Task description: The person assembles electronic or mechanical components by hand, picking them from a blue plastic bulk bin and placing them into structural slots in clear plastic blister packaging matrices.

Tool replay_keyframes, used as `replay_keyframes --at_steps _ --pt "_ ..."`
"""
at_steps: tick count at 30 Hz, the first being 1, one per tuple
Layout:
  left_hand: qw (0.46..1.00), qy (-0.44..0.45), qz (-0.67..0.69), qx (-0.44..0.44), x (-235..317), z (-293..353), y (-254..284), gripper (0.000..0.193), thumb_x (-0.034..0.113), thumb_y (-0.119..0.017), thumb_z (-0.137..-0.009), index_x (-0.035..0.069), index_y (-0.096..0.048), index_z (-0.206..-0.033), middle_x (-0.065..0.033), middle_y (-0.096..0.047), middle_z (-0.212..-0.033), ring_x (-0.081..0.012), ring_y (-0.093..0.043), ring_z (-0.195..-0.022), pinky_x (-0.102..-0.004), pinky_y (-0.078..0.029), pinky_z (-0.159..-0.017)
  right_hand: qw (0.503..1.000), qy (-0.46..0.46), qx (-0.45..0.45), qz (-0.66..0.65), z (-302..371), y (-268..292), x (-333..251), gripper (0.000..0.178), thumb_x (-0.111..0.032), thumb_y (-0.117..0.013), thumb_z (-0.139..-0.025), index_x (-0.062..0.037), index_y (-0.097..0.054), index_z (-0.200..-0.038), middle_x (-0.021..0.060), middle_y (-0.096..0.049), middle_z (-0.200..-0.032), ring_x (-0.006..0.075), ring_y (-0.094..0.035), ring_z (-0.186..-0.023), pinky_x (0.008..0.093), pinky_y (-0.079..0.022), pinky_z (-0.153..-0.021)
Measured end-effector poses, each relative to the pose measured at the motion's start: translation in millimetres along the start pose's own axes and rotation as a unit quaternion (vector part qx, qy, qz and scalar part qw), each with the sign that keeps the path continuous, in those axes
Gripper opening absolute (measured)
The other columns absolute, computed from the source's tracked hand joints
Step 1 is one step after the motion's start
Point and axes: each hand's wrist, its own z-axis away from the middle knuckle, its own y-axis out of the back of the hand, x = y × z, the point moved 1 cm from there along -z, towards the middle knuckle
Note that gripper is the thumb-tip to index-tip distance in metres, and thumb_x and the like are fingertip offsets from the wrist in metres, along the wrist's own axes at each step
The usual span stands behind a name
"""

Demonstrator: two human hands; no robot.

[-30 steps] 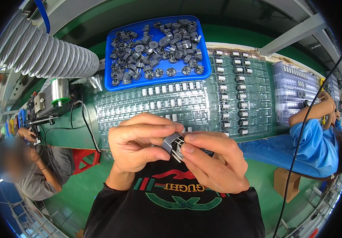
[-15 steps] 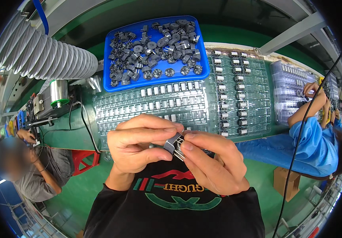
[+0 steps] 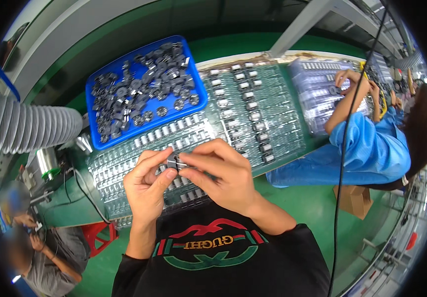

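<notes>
My left hand point(image 3: 147, 180) pinches a small round dark-grey component with metal pins point(image 3: 173, 162) between thumb and fingers, just above a clear plastic tray point(image 3: 105, 171). My right hand point(image 3: 226, 171) closes its thumb and fingertips on the pin side of the same component. Fingertips partly cover the piece, so its finer detail is hidden. Rows of small white cylinders point(image 3: 165, 131) sit in the pockets of that tray. Beyond my hands, a blue bin point(image 3: 90, 116) holds a loose heap of similar grey components point(image 3: 149, 76).
Right of the bin lies another clear tray point(image 3: 285, 104) with white cylinders and dark parts. Stacked clear trays point(image 3: 317, 94) stand near a co-worker in a blue sleeve point(image 3: 359, 143). A ribbed grey duct point(image 3: 30, 123) and a metal canister point(image 3: 45, 162) are at left. A black cable point(image 3: 343, 153) hangs at right.
The view has turned and shifted, so bin and trays appear farther left and tilted. Both hands still hold the grey component, now over the clear tray and farther from my shirt.
</notes>
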Motion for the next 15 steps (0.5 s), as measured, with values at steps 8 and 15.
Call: replay_keyframes --at_steps 8,15 --pt "0.999 -0.028 0.014 0.007 -33 0 -33 0.042 -0.019 -0.065 -0.079 -0.003 -0.05 -0.115 -0.0085 -0.049 -0.111 -0.0181 -0.054 -0.11 -0.0292 -0.054 -0.093 0.948 -0.162 0.129 -0.244 13 -2 25 0.019 0.011 -0.07 -0.08 0.0064 -0.069 -0.098 0.0136 -0.064 -0.105 0.0171 -0.066 -0.092 0.0244 -0.057 -0.074" --pt "0.992 0.013 -0.101 -0.076 -26 -6 -24 0.052 -0.011 -0.065 -0.083 -0.003 -0.048 -0.131 -0.0149 -0.053 -0.127 -0.0236 -0.055 -0.119 -0.0387 -0.046 -0.105 0.988 -0.07 0.11 0.081 -1 53 45 0.015 0.0 -0.075 -0.077 -0.0007 -0.073 -0.092 0.0109 -0.068 -0.099 0.0217 -0.066 -0.09 0.031 -0.053 -0.078"
